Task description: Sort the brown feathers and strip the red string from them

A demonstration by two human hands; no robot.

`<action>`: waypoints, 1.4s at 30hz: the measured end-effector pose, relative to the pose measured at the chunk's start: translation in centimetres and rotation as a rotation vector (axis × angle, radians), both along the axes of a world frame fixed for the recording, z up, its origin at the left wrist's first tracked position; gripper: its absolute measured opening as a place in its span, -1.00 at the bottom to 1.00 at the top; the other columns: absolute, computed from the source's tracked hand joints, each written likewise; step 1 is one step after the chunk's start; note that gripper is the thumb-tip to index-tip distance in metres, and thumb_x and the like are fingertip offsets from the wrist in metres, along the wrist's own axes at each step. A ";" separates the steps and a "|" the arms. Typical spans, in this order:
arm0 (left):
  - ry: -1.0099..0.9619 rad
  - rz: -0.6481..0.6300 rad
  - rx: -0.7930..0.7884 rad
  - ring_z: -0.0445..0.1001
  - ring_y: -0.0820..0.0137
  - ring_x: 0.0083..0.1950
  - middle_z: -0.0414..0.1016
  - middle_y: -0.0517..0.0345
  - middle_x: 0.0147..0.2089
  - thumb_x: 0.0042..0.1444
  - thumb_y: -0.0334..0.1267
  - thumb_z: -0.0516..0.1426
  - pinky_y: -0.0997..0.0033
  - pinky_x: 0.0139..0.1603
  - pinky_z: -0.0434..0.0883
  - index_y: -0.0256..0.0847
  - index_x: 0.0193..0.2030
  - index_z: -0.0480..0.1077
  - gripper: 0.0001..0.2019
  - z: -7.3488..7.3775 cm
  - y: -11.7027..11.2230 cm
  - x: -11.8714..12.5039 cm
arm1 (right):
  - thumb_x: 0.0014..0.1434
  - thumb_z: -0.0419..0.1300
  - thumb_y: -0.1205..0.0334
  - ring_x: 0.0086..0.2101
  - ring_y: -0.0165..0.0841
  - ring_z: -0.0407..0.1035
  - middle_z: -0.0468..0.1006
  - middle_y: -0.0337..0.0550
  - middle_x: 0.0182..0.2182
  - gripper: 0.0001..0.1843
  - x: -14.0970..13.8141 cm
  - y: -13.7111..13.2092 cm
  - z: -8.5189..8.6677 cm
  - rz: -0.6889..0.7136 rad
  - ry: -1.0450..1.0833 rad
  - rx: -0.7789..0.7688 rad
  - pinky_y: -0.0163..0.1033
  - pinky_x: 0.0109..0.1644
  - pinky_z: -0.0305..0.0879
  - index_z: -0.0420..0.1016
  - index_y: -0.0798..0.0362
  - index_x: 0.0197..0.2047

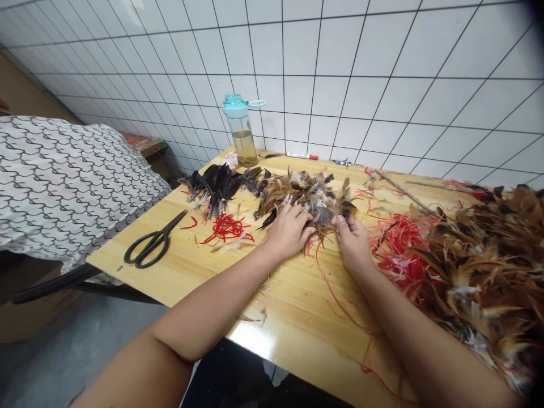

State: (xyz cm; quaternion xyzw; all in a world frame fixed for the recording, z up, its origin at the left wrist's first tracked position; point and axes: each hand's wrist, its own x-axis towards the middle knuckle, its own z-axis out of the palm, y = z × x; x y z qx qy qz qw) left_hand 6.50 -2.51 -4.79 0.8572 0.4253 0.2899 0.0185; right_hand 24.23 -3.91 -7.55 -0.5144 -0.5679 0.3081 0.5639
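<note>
My left hand (291, 229) lies on the near edge of a loose pile of brown, grey and black feathers (297, 190), its fingers apart and their tips partly among the feathers. Just right of the pile, my right hand (353, 243) pinches a brown and dark feather (345, 198) between thumb and forefinger; whether it is one or several I cannot tell. Left of the pile lie black feathers (221, 184) with pale quill ends. A tangle of red string (227, 228) sits in front of them, and black-handled scissors (155, 243) rest farther left.
A water bottle (242, 133) with a turquoise lid stands by the tiled wall (340, 73). A red-capped marker (301, 156) lies behind the feathers. On the right is a large heap of brown feathers (488, 255) with red strings (402, 232). Patterned white cloth (76, 181) hangs beyond the table's left edge.
</note>
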 end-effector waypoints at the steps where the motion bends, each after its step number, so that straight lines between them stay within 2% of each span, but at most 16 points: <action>1: 0.032 0.018 0.000 0.28 0.19 -0.03 0.42 -0.02 -0.13 0.20 -0.17 0.11 0.15 0.04 0.32 -0.26 -0.12 0.46 -0.78 -0.1 0.1 0.2 | 0.18 0.03 -0.20 -0.46 -0.34 0.24 0.32 -0.25 -0.58 -0.57 -0.1 0.0 0.0 -0.026 0.013 0.002 -0.24 -0.37 0.19 0.35 0.01 -0.35; 4: 0.079 0.039 0.003 0.28 0.19 -0.03 0.41 -0.02 -0.15 0.20 -0.24 0.10 0.15 0.01 0.33 -0.26 -0.20 0.45 -0.84 -0.3 0.6 0.4 | 0.15 0.08 -0.20 -0.45 -0.33 0.25 0.30 -0.26 -0.60 -0.59 -0.4 0.0 0.1 -0.048 0.036 0.000 -0.24 -0.36 0.21 0.35 0.01 -0.40; 8: -0.021 0.004 0.005 0.31 0.27 -0.10 0.42 0.04 -0.20 0.22 -0.34 0.05 0.21 0.00 0.30 -0.23 -0.29 0.42 -0.87 -0.4 0.9 -0.2 | 0.14 0.10 -0.15 -0.42 -0.31 0.27 0.30 -0.25 -0.60 -0.62 -0.5 -0.1 0.3 -0.041 0.048 -0.020 -0.22 -0.33 0.22 0.36 0.01 -0.42; 13: -0.124 -0.060 -0.053 0.34 0.31 -0.13 0.44 0.07 -0.22 0.18 -0.36 0.05 0.29 -0.06 0.29 -0.24 -0.29 0.37 -0.92 0.6 0.5 -0.8 | 0.13 0.12 -0.07 -0.38 -0.32 0.29 0.41 -0.22 -0.50 -0.67 -0.3 -0.2 0.5 -0.060 0.056 -0.045 -0.20 -0.22 0.24 0.38 0.03 -0.42; 17: -0.100 -0.127 -0.101 0.34 0.36 -0.23 0.44 0.12 -0.30 0.22 -0.36 0.00 0.35 -0.17 0.27 -0.22 -0.26 0.34 -0.89 1.2 0.2 -0.8 | 0.13 0.12 -0.04 -0.35 -0.30 0.30 0.45 -0.18 -0.47 -0.69 -0.2 0.0 0.3 -0.059 -0.040 -0.036 -0.19 -0.20 0.23 0.42 0.04 -0.43; 22: 0.001 -0.137 0.017 0.35 0.32 -0.19 0.46 0.07 -0.27 0.26 -0.36 -0.03 0.33 -0.13 0.26 -0.23 -0.22 0.35 -0.86 1.4 0.0 -0.7 | 0.13 0.10 0.09 -0.43 -0.34 0.24 0.35 -0.22 -0.55 -0.73 -0.2 0.1 0.1 -0.026 -0.202 0.039 -0.22 -0.28 0.18 0.35 0.01 -0.53; 26: 0.079 -0.117 0.103 0.33 0.31 -0.19 0.44 0.02 -0.28 0.30 -0.31 -0.05 0.29 -0.11 0.26 -0.26 -0.24 0.36 -0.81 1.5 -0.2 -0.8 | 0.12 0.10 0.11 -0.46 -0.35 0.21 0.31 -0.23 -0.56 -0.71 -0.2 0.2 0.2 -0.013 -0.257 0.037 -0.24 -0.33 0.14 0.28 0.01 -0.58; 37: 0.190 -0.082 0.164 0.28 0.29 -0.16 0.42 -0.01 -0.23 0.33 -0.29 -0.10 0.26 -0.08 0.26 -0.27 -0.23 0.40 -0.73 2.0 -0.1 -0.8 | 0.11 0.15 0.00 -0.42 -0.37 0.24 0.36 -0.24 -0.54 -0.66 -0.2 0.5 -0.2 0.178 -0.135 -0.077 -0.23 -0.26 0.23 0.36 0.04 -0.56; 42: 0.192 -0.089 0.200 0.27 0.29 -0.14 0.42 0.00 -0.21 0.33 -0.28 -0.09 0.27 -0.08 0.26 -0.26 -0.18 0.41 -0.73 1.9 -0.1 -0.9 | 0.09 0.18 -0.01 -0.46 -0.41 0.18 0.29 -0.27 -0.58 -0.67 -0.2 0.2 0.3 0.228 -0.153 -0.103 -0.27 -0.34 0.18 0.41 0.05 -0.55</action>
